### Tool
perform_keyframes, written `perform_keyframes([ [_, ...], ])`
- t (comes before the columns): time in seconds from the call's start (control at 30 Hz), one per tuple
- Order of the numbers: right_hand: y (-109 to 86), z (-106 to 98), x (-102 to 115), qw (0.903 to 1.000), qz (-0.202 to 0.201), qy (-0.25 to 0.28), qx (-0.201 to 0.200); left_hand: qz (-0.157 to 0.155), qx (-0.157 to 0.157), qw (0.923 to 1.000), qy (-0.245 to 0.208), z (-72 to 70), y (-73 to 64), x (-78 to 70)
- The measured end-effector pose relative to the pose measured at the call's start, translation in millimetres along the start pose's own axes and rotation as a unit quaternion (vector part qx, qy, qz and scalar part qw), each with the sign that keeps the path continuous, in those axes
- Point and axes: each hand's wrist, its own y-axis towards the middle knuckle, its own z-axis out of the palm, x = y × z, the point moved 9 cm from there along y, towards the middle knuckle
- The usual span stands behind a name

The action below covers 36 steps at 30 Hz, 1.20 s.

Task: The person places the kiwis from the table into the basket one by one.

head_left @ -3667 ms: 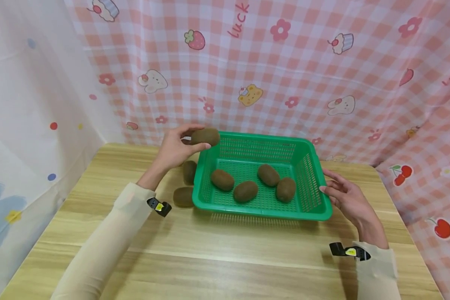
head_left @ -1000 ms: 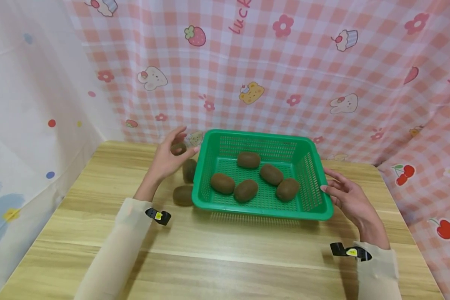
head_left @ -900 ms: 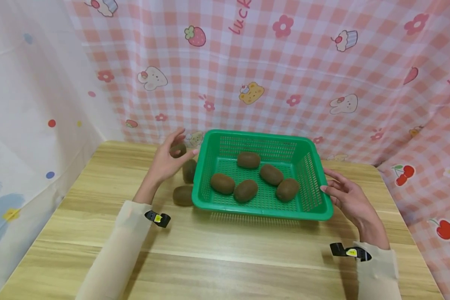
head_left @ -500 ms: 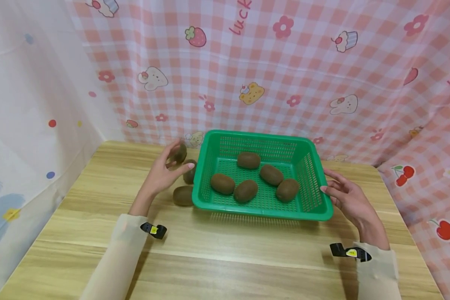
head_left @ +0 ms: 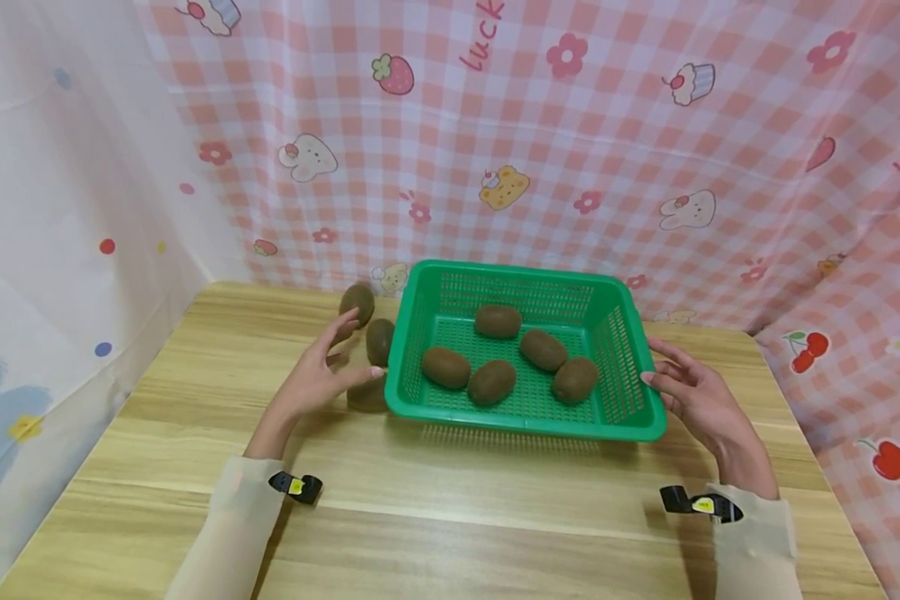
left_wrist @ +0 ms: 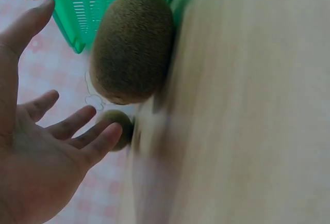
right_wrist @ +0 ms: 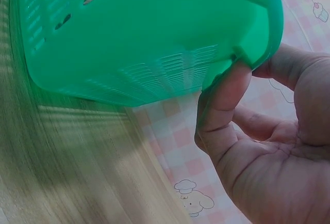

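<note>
Brown kiwis [head_left: 379,342] lie on the desk [head_left: 450,517] left of the green basket [head_left: 525,423]; five others [head_left: 497,321] sit inside. The left hand [head_left: 315,379] has fingers spread, holding nothing: best wrap the nearest kiwi [left_wrist: 133,48] gently while the right hand [head_left: 696,400] pinches the basket's rim.

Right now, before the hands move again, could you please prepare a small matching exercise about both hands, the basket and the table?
Column 1
1. left hand
2. right hand
3. basket
4. table

Column 2
A. grips the basket at one end
B. light wood
C. holds nothing, near the three outside kiwis
D. green, with five inside kiwis

Right pairs: 1-C, 2-A, 3-D, 4-B
</note>
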Motion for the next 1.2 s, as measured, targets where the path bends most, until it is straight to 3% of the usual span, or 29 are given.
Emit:
perform_keyframes([
  [0.4, 1.3, 1, -5, 1.0000, 0.004, 0.000, -0.002, -0.013, 0.045, 0.9989, 0.006, 4.0, -11.3, 16.5],
  [0.7, -0.3, -2, -1, 0.9998, 0.009, -0.012, -0.011, -0.009, 0.071, 0.9974, -0.010, 10.1, -10.3, 16.9],
  [1.2, 0.4, -1, -1, 1.0000, 0.005, 0.004, 0.001, 0.008, 0.097, 0.9944, 0.040, 13.9, -15.2, 15.6],
])
